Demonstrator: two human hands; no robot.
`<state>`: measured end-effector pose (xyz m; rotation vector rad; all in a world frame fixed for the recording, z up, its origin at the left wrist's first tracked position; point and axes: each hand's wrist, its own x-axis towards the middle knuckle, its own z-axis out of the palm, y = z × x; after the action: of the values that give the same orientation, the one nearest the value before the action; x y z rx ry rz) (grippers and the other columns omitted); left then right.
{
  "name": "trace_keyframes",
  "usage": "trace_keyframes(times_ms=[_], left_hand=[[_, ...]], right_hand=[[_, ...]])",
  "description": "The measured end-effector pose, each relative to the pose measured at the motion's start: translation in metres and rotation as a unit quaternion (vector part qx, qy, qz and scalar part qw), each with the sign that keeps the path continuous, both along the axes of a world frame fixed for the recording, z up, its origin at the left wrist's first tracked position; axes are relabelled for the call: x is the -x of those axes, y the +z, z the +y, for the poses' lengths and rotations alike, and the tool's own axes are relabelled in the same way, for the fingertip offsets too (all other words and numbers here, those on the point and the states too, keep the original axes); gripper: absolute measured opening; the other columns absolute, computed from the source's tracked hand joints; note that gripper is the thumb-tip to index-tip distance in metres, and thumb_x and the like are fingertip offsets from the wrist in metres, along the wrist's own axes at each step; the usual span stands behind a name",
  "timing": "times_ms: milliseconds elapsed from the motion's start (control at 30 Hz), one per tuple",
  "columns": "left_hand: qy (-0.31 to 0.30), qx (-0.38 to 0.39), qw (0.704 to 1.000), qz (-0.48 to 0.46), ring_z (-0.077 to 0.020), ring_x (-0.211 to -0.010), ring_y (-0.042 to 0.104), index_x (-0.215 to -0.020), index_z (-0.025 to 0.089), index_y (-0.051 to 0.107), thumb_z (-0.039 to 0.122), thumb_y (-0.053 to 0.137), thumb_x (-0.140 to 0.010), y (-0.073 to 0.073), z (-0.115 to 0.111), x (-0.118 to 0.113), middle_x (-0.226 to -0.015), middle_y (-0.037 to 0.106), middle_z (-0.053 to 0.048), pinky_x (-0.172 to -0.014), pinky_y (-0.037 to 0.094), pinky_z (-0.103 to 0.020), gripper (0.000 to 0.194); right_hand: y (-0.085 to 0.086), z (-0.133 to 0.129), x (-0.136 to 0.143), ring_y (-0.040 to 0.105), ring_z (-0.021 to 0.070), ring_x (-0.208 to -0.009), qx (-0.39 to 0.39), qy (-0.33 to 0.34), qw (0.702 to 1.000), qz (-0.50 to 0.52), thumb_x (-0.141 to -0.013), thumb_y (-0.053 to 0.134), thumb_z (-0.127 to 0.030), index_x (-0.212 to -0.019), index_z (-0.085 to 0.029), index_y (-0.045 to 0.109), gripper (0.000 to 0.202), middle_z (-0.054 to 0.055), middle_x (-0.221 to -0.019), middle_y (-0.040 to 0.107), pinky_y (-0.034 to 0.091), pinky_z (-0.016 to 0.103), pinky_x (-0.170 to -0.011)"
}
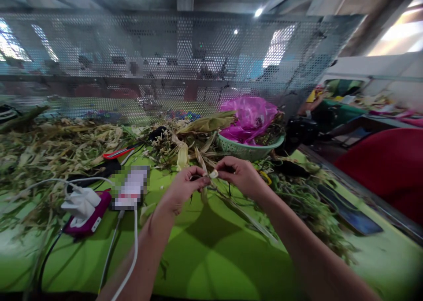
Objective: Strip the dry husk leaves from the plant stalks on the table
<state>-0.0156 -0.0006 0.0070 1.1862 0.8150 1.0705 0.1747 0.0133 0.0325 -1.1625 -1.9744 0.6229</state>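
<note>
Over the green table (211, 257), both hands meet near the middle of the head view. My left hand (187, 186) pinches a pale dry husk strip (214, 174) between thumb and fingers. From the right, my right hand (236, 173) closes its thumb and fingertips on the same strip, close beside the left fingertips. A long thin leaf strand (251, 219) trails from there down to the right. Dry husk pieces (182, 155) lie just behind the hands.
Dry leaves (66, 146) cover the left side. A phone (130, 188), a purple power block (89, 224) and white cables lie left. Behind stands a green basket (253, 151) with a pink bag (249, 116). At right are green strands (307, 208) and a dark phone (350, 210).
</note>
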Motion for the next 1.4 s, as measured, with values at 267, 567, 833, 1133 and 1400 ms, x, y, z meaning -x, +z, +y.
trace_keyframes(times_ms=[267, 567, 833, 1133, 1400], left_hand=[[0.135, -0.062, 0.981, 0.121, -0.0102, -0.059, 0.047, -0.074, 0.015, 0.060, 0.030, 0.067, -0.073, -0.008, 0.011, 0.004, -0.065, 0.057, 0.001, -0.057, 0.035, -0.022, 0.016], [0.051, -0.255, 0.919, 0.296, -0.0139, -0.064, 0.049, -0.072, 0.017, 0.063, 0.021, 0.060, -0.077, -0.008, 0.001, 0.000, -0.069, 0.059, -0.002, -0.062, 0.034, -0.026, 0.007], [-0.008, -0.023, 1.000, 0.012, -0.0078, -0.059, 0.046, -0.077, 0.015, 0.061, 0.035, 0.077, -0.066, 0.000, 0.001, 0.000, -0.067, 0.055, 0.002, -0.058, 0.037, -0.021, 0.028], [0.121, -0.018, 0.991, 0.045, -0.0092, -0.060, 0.047, -0.078, 0.015, 0.061, 0.030, 0.071, -0.069, -0.005, 0.011, 0.003, -0.066, 0.057, 0.002, -0.058, 0.038, -0.022, 0.020], [0.146, -0.193, 0.934, 0.264, -0.0141, -0.066, 0.053, -0.081, 0.017, 0.061, 0.021, 0.058, -0.078, -0.010, 0.007, 0.004, -0.075, 0.063, -0.003, -0.064, 0.037, -0.026, 0.006]], right_hand=[[0.011, -0.023, 0.021, 0.059, 0.0147, -0.073, -0.120, 0.064, 0.979, -0.149, -0.083, 0.058, -0.014, -0.080, -0.019, 0.069, 0.012, 0.003, -0.077, 0.064, 0.041, 0.025, -0.067], [0.010, -0.017, 0.012, 0.058, 0.0142, -0.075, -0.128, 0.061, 0.978, -0.150, -0.087, 0.057, -0.020, -0.085, -0.020, 0.070, 0.013, 0.004, -0.082, 0.062, 0.041, 0.025, -0.068], [0.002, 0.000, 0.003, 0.050, 0.0111, -0.058, 0.091, 0.026, 0.994, 0.058, -0.079, 0.064, -0.034, -0.077, -0.017, 0.064, 0.017, -0.002, -0.065, 0.058, 0.039, 0.024, -0.057], [0.005, -0.021, 0.022, 0.057, 0.0157, -0.074, -0.154, 0.053, 0.969, -0.188, -0.092, 0.048, -0.022, -0.088, -0.018, 0.068, 0.021, 0.006, -0.078, 0.064, 0.040, 0.026, -0.068], [0.002, -0.029, 0.028, 0.051, 0.0148, -0.067, -0.244, 0.056, 0.917, -0.311, -0.092, 0.045, -0.014, -0.081, -0.016, 0.064, 0.022, 0.006, -0.074, 0.061, 0.033, 0.028, -0.064]])
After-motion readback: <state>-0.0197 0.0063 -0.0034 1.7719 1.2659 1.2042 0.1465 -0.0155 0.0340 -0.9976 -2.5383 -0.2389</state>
